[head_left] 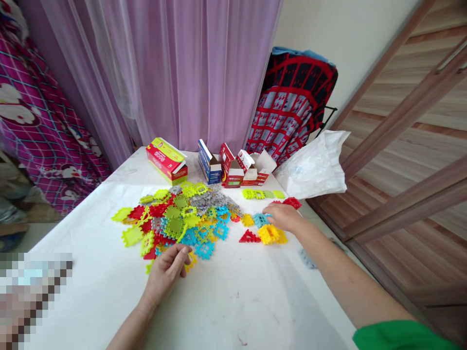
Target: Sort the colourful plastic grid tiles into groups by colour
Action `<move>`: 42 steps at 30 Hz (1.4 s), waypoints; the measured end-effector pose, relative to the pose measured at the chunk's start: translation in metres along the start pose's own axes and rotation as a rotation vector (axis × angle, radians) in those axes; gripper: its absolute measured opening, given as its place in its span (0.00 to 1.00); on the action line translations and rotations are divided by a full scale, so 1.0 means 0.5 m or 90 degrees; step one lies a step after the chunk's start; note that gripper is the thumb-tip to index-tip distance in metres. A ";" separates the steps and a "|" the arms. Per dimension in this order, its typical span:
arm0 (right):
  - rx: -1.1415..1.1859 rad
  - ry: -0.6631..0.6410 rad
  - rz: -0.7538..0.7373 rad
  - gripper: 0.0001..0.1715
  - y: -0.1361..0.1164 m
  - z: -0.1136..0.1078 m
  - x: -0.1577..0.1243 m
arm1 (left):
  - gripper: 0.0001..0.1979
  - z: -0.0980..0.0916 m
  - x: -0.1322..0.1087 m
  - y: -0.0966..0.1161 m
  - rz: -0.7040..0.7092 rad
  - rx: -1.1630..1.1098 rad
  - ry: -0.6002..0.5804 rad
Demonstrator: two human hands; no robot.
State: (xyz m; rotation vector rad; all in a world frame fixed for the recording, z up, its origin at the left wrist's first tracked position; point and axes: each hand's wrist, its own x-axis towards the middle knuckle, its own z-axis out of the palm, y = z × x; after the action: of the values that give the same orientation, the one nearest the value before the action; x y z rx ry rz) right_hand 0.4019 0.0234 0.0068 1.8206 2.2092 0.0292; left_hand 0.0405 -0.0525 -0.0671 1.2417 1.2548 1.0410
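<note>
A heap of plastic interlocking building tiles (174, 227) in green, red, blue, yellow and grey lies on the white table. At the heap's near edge is my left hand (168, 268), its fingers curled together beside a yellow tile (192, 260); whatever they may hold is hidden. My right hand (283, 217) is right of the heap, its fingers bent down at the blue tiles (260, 220). Just below that hand sits a stack of yellow tiles (269, 234). A red triangular tile (250, 236) lies to the left of this stack, and red tiles (292, 202) lie beyond the wrist.
Along the back stand a red-and-green box (166, 163), a blue box (209, 167) and red boxes (231, 170) with open flaps. A white bag (314, 167) stands at the right rear. Green tiles (259, 194) form a row before the boxes. Grey tiles (308, 259) lie near my right forearm.
</note>
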 end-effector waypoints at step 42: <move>0.652 0.201 -0.020 0.34 -0.368 0.062 -0.156 | 0.21 0.039 -0.015 -0.003 -0.060 -0.046 -0.062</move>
State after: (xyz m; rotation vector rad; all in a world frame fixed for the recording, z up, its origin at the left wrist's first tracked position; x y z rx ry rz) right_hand 0.2455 -0.0950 -0.0427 2.3502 2.7285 -1.0689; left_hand 0.0592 -0.0615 -0.0695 1.1531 1.1799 0.9394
